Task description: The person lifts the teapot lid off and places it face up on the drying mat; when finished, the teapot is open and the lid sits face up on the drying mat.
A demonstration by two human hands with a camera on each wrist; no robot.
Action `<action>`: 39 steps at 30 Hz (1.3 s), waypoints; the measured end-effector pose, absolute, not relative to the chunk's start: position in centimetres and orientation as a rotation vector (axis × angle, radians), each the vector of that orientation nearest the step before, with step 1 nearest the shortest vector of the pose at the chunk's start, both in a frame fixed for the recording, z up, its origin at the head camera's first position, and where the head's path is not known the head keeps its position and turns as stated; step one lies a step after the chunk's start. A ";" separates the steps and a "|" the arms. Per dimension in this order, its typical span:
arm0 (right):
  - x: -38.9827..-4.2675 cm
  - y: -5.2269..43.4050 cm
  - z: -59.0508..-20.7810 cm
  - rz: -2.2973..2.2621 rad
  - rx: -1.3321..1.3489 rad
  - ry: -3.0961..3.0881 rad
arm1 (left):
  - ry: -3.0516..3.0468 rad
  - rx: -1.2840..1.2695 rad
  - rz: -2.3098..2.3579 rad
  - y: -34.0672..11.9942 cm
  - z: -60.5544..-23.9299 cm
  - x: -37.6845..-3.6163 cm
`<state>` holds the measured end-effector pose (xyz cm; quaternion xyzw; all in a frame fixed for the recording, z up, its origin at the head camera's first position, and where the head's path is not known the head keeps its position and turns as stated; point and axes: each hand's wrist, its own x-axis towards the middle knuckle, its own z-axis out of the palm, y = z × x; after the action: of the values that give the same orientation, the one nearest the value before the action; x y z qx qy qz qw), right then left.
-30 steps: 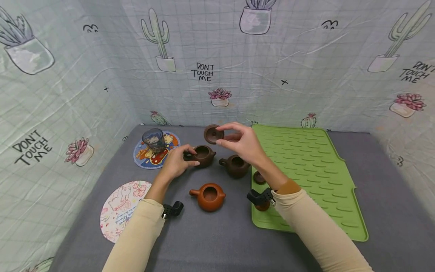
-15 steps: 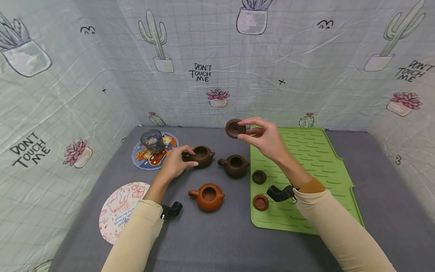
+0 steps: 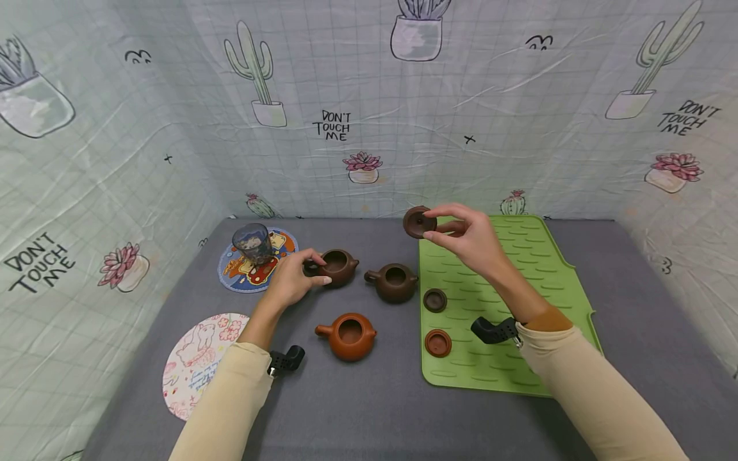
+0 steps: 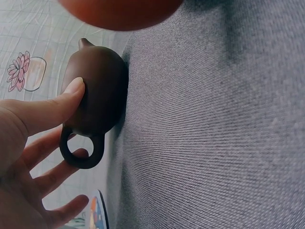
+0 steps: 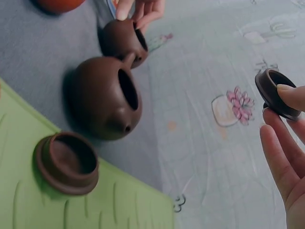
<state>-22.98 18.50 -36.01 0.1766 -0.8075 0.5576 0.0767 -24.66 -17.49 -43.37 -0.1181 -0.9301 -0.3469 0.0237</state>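
My left hand (image 3: 291, 280) holds the far dark brown teapot (image 3: 341, 271) at its handle end, its thumb against the pot's side in the left wrist view; other fingers lie behind the handle (image 4: 83, 161). This pot stands lidless on the grey cloth. My right hand (image 3: 477, 241) pinches a dark brown teapot lid (image 3: 412, 229) in the air, hollow side showing, above the back left of the green mat. Between the hands stands a second dark brown teapot (image 3: 395, 291), also uncovered. Closer to me is an open orange-brown teapot (image 3: 353, 349).
On the green ridged mat (image 3: 507, 358) a dark lid (image 3: 435, 300) and a reddish lid (image 3: 438, 344) lie hollow side up along the left edge. Left are a glass (image 3: 252, 241) on a blue patterned coaster (image 3: 233, 282) and a round pink-white mat (image 3: 196, 358). Printed cloth walls (image 3: 375, 96) enclose the table.
My right hand has carried the lid rightward from above the teapots to over the mat's edge, uncovering both lids on the mat. My left hand has stayed at its teapot.
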 end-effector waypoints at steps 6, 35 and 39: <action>-22.9 19.7 -37.1 1.643 0.470 -2.474 | -2.888 -0.351 -1.079 -17.5 -43.4 -24.7; -22.9 22.1 -43.6 1.510 0.369 -2.706 | -2.898 -0.331 -1.083 -17.6 -43.4 -24.7; -22.9 22.1 -44.4 1.478 0.355 -2.747 | -2.899 -0.335 -1.074 -17.6 -43.5 -24.8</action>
<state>-22.90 22.15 -44.39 0.1130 -0.8749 0.4710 0.0012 -24.77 -17.65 -43.54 -0.1077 -0.9321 -0.3454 0.0159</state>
